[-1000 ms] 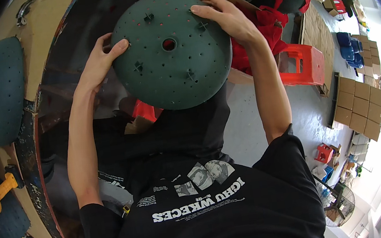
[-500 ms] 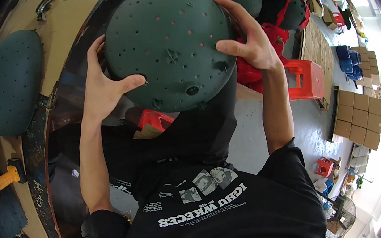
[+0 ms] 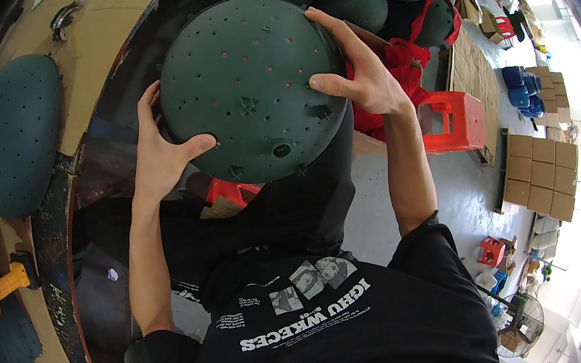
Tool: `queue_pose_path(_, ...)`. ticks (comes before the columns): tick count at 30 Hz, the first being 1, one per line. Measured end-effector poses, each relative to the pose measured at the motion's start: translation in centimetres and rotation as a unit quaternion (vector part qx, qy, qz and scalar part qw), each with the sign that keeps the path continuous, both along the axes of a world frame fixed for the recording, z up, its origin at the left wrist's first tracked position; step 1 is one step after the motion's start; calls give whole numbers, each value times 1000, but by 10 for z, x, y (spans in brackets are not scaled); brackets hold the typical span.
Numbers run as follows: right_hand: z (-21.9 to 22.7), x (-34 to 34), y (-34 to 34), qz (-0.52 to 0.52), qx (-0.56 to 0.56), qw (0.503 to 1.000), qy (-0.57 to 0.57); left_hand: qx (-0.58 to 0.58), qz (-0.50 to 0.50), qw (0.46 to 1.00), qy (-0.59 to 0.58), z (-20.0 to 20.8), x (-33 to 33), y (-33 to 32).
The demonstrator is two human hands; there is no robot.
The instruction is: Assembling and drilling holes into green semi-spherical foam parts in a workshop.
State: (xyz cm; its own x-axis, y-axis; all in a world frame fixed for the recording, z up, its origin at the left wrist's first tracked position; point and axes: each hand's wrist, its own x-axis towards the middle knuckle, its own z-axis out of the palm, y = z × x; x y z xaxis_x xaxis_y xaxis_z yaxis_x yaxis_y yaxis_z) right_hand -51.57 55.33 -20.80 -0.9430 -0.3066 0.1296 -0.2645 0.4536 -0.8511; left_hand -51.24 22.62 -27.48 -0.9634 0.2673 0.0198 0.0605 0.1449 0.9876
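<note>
A large dark green domed shell (image 3: 252,77), dotted with small holes, is held between my two hands in front of my body. Red shows through several of the holes, and one larger round hole is near its lower right edge. My left hand (image 3: 168,156) grips the left rim, thumb on the face and fingers curled behind. On the right side, my right hand (image 3: 368,77) holds it the same way, its thumb pressed on the face and its other fingers along the rim. The shell's underside is hidden.
At the left, a workbench (image 3: 84,69) bears another green shell (image 3: 16,135) and a yellow-handled power tool (image 3: 3,289). More green shells (image 3: 356,3) are piled at the top right beside red cloth (image 3: 406,58). A red stool (image 3: 468,120) and stacked cartons (image 3: 540,172) stand farther right.
The shell and both hands have come slightly lower in the picture, a little closer to my body. Both hands keep the same hold. The whole view has shifted a bit.
</note>
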Motion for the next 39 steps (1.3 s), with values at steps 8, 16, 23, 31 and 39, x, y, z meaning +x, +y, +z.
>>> queue_pose_path(8, -1, 2, -3, -1, -7, 1000, -10, 20, 5, 1000, 3, -9, 6, -1)
queue_pose_path(16, -2, 13, -8, 17, 68, 994, 80, 29, 8, 999, 25, -20, 17, -3)
queue_pose_path(23, -14, 32, -24, -39, 22, 993, 106, 78, 11, 996, 41, -43, 24, -9)
queue_pose_path(31, -16, 50, -43, -82, 69, 983, 147, 119, 10, 992, 43, -74, 26, -14)
queue_pose_path(39, -30, 43, -13, -180, -274, 939, 105, 123, 27, 992, 26, -82, 35, -18)
